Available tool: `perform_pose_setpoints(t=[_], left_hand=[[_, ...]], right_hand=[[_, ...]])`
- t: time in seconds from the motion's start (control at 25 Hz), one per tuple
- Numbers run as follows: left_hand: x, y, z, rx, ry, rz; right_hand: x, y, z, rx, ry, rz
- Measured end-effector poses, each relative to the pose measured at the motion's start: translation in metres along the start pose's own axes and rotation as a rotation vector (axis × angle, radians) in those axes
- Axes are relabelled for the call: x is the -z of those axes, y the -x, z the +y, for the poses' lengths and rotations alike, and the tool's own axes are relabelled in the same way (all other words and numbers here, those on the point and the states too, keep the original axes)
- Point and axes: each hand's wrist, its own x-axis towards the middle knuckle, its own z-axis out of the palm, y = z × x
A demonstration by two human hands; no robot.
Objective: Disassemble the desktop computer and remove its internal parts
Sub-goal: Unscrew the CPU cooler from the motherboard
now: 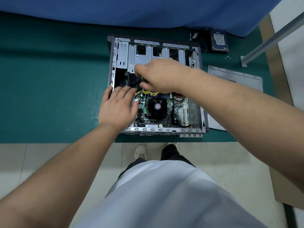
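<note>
An open desktop case [204, 119] lies on its side on the green table. Inside it, a green motherboard [179, 106] carries a black CPU fan [156, 106]. A bundle of yellow and black power cables [152, 93] runs above the fan. My right hand [162, 74] is over the case middle, its fingers curled round a yellowish-green part at the top of those cables. My left hand [117, 106] rests flat with straight fingers on the case's left edge and the board's left side. The fingertips of the right hand are hidden.
A removed hard drive [219, 41] lies at the back right by a small black bracket [194, 36]. The grey side panel [235, 79] lies right of the case, with small screws [227, 57] behind it. A metal rail [269, 40] crosses the right corner.
</note>
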Motion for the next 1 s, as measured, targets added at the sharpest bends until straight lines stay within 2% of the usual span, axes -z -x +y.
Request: perform_pose_setpoints(t=[0.08,0.12,0.24,0.32,0.4,0.48,0.52,0.6,0.72,0.76,0.8,0.92,1.0], left_hand=[[0.0,0.0,0.001,-0.002,0.006,0.002],[0.001,0.0,0.001,-0.002,0.006,0.003],[0.002,-0.001,0.001,-0.001,0.008,0.009],[0.002,-0.001,0.001,0.001,0.007,0.008],[0.003,-0.001,0.001,-0.003,0.011,0.013],[0.003,-0.001,0.002,-0.003,0.008,0.021],[0.003,-0.001,0.002,-0.004,0.004,0.017],[0.003,-0.001,0.002,-0.004,0.001,0.008],[0.003,-0.001,0.002,-0.003,0.0,0.005],[0.003,-0.001,0.002,-0.001,-0.002,0.002],[0.002,-0.001,0.002,0.0,-0.004,-0.001],[0.001,-0.001,0.002,0.0,-0.013,0.001],[0.001,-0.001,0.001,0.002,-0.008,0.002]], right_hand=[[0.008,0.006,0.004,0.127,-0.047,-0.076],[0.007,0.009,0.0,0.09,-0.051,-0.05],[-0.003,0.007,-0.018,-0.257,0.006,0.089],[-0.004,0.001,-0.024,-0.329,0.081,0.151],[-0.001,-0.003,-0.017,-0.179,0.102,0.11],[0.007,0.0,-0.005,0.054,0.013,-0.027],[0.01,0.001,0.0,0.105,-0.023,-0.077],[0.007,0.002,0.001,0.059,0.015,-0.039],[-0.001,0.002,-0.009,-0.226,0.162,0.118],[-0.004,0.001,-0.008,-0.268,0.193,0.145],[-0.005,0.0,-0.006,-0.25,0.177,0.141],[0.001,0.004,0.007,0.037,-0.029,-0.005],[0.003,0.01,0.009,0.121,-0.111,-0.042]])
